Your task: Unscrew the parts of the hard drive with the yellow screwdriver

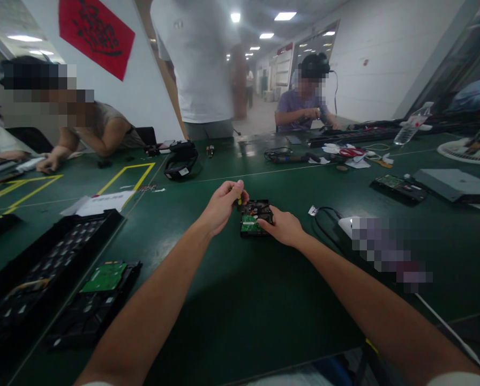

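In the middle of the head view a hard drive (249,226) with a green circuit board lies on the green table, within a black frame or casing. My right hand (285,226) grips its right side, thumb on top by the board. Above the drive's far left corner, my left hand (227,202) is closed around a small screwdriver (240,199) with a yellow handle. Most of that handle is hidden by the fingers, and its tip is too small to make out.
At left lie another drive unit (103,279) and a long black tray (43,268). To the right are a white device (346,228) with a cable, a second drive (398,188), a silver box (459,183) and a bottle (413,124). Several people are around the table.
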The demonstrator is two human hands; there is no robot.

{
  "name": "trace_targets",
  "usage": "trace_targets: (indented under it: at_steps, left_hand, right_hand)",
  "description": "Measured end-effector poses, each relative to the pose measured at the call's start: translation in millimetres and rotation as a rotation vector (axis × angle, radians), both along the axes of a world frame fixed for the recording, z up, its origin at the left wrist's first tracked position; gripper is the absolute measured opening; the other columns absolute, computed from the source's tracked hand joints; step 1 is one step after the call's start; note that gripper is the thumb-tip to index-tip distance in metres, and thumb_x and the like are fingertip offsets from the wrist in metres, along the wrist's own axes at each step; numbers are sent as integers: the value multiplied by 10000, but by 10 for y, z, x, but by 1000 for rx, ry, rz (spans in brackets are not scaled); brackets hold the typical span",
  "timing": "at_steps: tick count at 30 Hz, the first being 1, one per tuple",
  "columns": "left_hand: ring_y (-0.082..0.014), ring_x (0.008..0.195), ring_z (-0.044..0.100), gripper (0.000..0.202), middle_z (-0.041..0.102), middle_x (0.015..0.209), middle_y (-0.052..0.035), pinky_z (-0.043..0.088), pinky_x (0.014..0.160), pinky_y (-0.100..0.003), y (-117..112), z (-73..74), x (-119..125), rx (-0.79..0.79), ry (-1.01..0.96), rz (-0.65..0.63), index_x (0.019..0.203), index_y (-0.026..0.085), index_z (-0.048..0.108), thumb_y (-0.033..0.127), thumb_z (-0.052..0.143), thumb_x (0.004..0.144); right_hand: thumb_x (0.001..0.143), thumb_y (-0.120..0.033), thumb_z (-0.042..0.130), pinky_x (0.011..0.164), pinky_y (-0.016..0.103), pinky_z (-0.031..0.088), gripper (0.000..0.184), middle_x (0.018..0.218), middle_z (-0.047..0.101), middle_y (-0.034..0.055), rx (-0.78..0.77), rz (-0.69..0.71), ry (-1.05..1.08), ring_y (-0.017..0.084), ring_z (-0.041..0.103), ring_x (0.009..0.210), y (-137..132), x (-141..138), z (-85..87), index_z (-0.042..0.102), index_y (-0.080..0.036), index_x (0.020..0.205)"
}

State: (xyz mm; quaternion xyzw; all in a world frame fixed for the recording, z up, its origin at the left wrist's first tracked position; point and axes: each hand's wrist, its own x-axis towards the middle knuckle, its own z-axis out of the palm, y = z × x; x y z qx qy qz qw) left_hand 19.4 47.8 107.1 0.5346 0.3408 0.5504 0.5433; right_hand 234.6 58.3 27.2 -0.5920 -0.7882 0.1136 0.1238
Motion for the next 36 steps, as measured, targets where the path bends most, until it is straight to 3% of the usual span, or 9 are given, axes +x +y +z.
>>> trace_targets:
  at_steps: [5,12,18,22,30,36]
  left_hand:
    - [-148,782,561,302,615,837,-31,440,733,-271,7,25,-23,8,83,59,864,174,701,474,694,890]
    - [-155,763,605,232,643,810,-37,466,756,-290,-29,50,1,-24,-29,-60,945,174,661,405,661,920]
    - [-129,672,546,345,556,742,-1,483,715,-279,-3,-27,85,-72,-132,-50,895,192,606,534,598,944]
    - [-119,669,526,404,524,726,14,497,738,-282,-18,-33,104,-78,-95,-19,858,197,579,591,658,893]
    - [-142,706,600,427,609,751,-1,505,771,-326,-40,2,52,-115,-95,-35,881,200,508,565,726,852]
    - [-157,771,615,377,644,825,-37,504,776,-324,-67,36,15,-131,-14,-147,924,177,614,538,710,873]
  right_hand:
    - [981,-728,392,781,387,501,663,1178,730,127,-7,1,4,331,707,995,-19,-6,24,516,-255,1429]
    - [977,-729,397,769,385,501,672,1182,728,129,4,-2,-1,339,705,1003,-22,-3,30,505,-257,1442]
    - [980,-733,386,770,370,494,656,1167,732,118,14,4,3,323,708,986,-18,4,3,514,-263,1420]
    - [976,-738,391,781,377,495,663,1163,734,121,10,-2,0,328,710,981,-25,-4,10,516,-261,1420]
    - [976,-736,387,781,373,495,666,1165,730,131,-5,-27,-12,325,706,986,-32,-23,39,533,-239,1395]
    - [979,-713,402,767,376,486,643,1142,732,128,2,-8,-14,332,706,971,-23,-16,26,521,-240,1399]
